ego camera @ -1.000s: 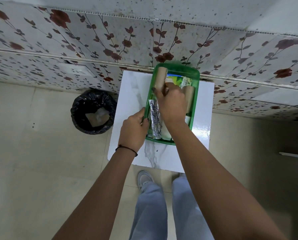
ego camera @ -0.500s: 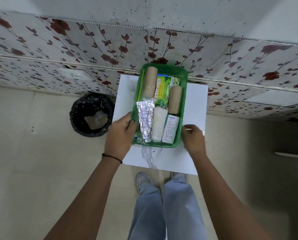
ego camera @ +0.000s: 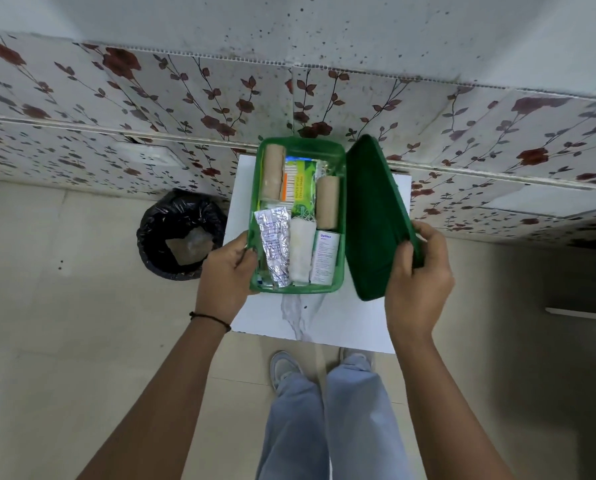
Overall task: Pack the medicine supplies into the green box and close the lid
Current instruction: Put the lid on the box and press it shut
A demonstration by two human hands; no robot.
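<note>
The green box [ego camera: 341, 202] stands open on a small white table [ego camera: 324, 323]. Inside lie two tan bandage rolls [ego camera: 327, 202], a green cotton-bud pack [ego camera: 300, 183], a silver blister strip [ego camera: 274, 249], a white gauze roll [ego camera: 300, 251] and a small white carton [ego camera: 325, 258]. My left hand [ego camera: 225, 275] grips the box's left wall near its front corner. My right hand [ego camera: 419, 271] holds the dark green lid [ego camera: 372, 220], tilted up on edge along the box's right side.
A bin lined with a black bag [ego camera: 182, 233] stands on the floor left of the table. A wall with floral panels [ego camera: 151, 109] runs right behind the table. My legs and shoes [ego camera: 286, 368] are below the table's front edge.
My right hand left the box's contents, moved to the right side and picked up the green lid, now raised on edge beside the box. My left hand kept hold of the box.
</note>
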